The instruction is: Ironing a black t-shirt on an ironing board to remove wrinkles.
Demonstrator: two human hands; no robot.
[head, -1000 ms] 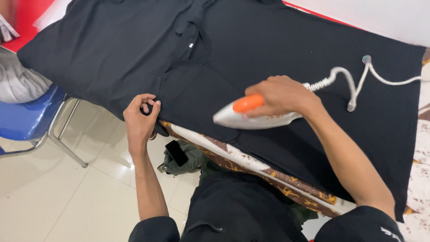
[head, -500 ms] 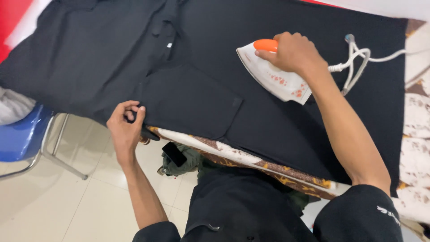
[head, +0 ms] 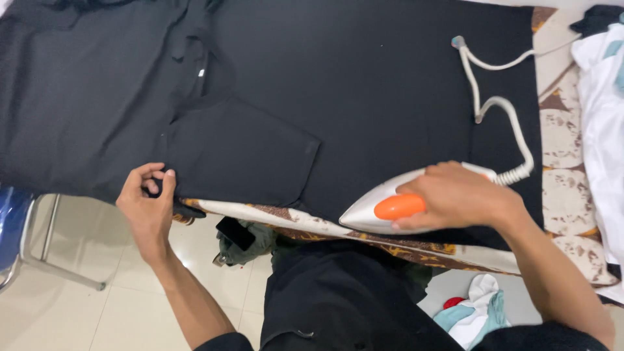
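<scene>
1. On the board's near edge, the right hand point(head: 458, 198) is clenched around the iron point(head: 390, 205), its soleplate flat on the black shirt point(head: 364, 97). The iron's nose points toward the sleeve point(head: 240, 153). If it sits in one spot, the heat could scorch or shine the dark cloth.

2. At the sleeve's lower corner, the left hand point(head: 146, 201) pinches the shirt's hem between thumb and fingertips and pulls it taut over the board's edge. If that pinch slackens, the cloth could bunch, and the iron would press in a crease instead of flattening one.

3. The left hand lies well apart from the iron now, but in line with its nose. A long stroke along the edge could bring hot metal close to those fingers.

4. The cord point(head: 500, 107) loops loosely over the shirt behind the iron. A pull on it could drag across the smoothed cloth, or snag and jerk the iron off line.

5. The iron rides near the patterned cover point(head: 292, 218) at the board's rim. A slip outward could tip it off, toward the person's lap or the floor point(head: 78, 312).

6. A phone point(head: 235, 232) and cloths lie on the floor just below the edge, so a falling iron could strike them.

7. The white garment point(head: 601, 117) lies to the right, near the cord's end; a tug there could pull it askew.
</scene>
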